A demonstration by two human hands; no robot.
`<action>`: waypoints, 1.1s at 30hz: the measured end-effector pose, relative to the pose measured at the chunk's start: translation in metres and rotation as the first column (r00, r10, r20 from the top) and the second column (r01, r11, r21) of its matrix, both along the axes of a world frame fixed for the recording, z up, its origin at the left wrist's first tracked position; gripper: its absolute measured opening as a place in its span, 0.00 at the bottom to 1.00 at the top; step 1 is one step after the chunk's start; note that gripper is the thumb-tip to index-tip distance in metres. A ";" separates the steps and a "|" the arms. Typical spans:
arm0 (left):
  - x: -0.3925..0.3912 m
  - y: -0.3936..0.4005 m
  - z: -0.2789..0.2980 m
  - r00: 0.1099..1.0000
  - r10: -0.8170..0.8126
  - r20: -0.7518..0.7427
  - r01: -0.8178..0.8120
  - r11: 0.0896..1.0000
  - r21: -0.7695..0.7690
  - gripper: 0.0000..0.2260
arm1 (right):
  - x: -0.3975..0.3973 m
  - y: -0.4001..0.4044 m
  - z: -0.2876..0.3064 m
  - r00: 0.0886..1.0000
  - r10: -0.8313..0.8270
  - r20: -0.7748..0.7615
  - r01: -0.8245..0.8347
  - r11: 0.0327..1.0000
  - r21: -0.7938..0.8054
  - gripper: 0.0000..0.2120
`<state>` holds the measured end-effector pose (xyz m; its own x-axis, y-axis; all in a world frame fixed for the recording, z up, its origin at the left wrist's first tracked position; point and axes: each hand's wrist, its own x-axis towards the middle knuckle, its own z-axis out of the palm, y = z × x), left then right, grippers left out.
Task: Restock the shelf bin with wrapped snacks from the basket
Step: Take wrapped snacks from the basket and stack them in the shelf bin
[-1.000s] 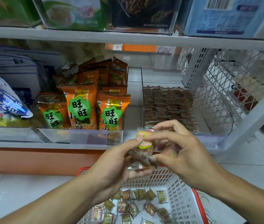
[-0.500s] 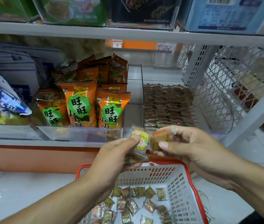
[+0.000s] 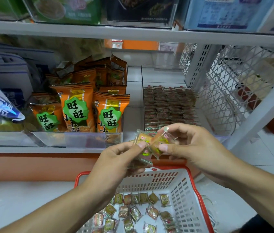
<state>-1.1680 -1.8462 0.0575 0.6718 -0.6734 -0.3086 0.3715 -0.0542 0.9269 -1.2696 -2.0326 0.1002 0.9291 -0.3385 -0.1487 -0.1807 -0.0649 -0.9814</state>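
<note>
Basket: white perforated plastic basket with a red rim (image 3: 185,192) sits on the floor nearest the camera, below both hands; many small wrapped snacks (image 3: 152,212) lie scattered on its bottom.
Left hand: left hand (image 3: 116,163) is raised above the basket's far rim; thumb and fingers (image 3: 140,145) pinch a small stack of clear-wrapped orange snack packets (image 3: 143,148).
Right hand: right hand (image 3: 195,147) is level with the left and just beside it; its fingers are curled and pinch one clear-wrapped orange packet (image 3: 162,142), which touches the left-hand stack.
Task item location: held packets sit between the two hands, in front of the shelf edge, not yet in the bin.
Shelf bin: clear plastic bin (image 3: 143,76) on the white shelf (image 3: 132,96) holds flat rows of brown-and-red wrapped pieces (image 3: 169,106); its rear part shows bare floor.
Key relation: the bin lies directly beyond and slightly above the right hand; its long axis runs away from the viewer. The right hand is judged the nearer one, so a forward reach should serve.
Step in hand: judged to be sorting or passing packets between hands before placing.
Neighbouring stock: orange snack bags with green labels (image 3: 75,106) stand in the compartment to the left, apart from the target bin.
Risk: loose slippery wrappers may drop back into the basket.
</note>
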 end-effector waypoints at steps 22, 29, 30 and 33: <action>0.002 0.000 0.000 0.971 0.069 0.227 -0.077 0.997 0.026 0.13 | 0.001 -0.003 -0.005 0.969 0.242 -0.047 -0.224 0.944 0.244 0.27; 0.002 -0.002 0.013 0.988 0.089 0.124 -0.090 0.996 0.001 0.15 | 0.001 -0.009 0.015 0.967 0.235 -0.095 -0.236 0.972 -0.005 0.31; 0.003 -0.001 0.015 0.985 0.046 0.167 -0.050 0.999 0.019 0.16 | 0.000 -0.010 0.018 0.957 0.265 -0.118 -0.267 0.964 -0.008 0.32; 0.004 0.001 0.017 0.956 -0.051 0.289 0.028 0.996 0.085 0.20 | -0.001 -0.011 0.021 0.906 0.373 -0.201 -0.372 0.927 0.043 0.31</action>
<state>-1.1643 -1.8448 0.0742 0.7135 -0.6828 -0.1574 0.0832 -0.1405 0.9866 -1.2707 -2.0436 0.1214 0.9374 0.0271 -0.3472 -0.3385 -0.1626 -0.9268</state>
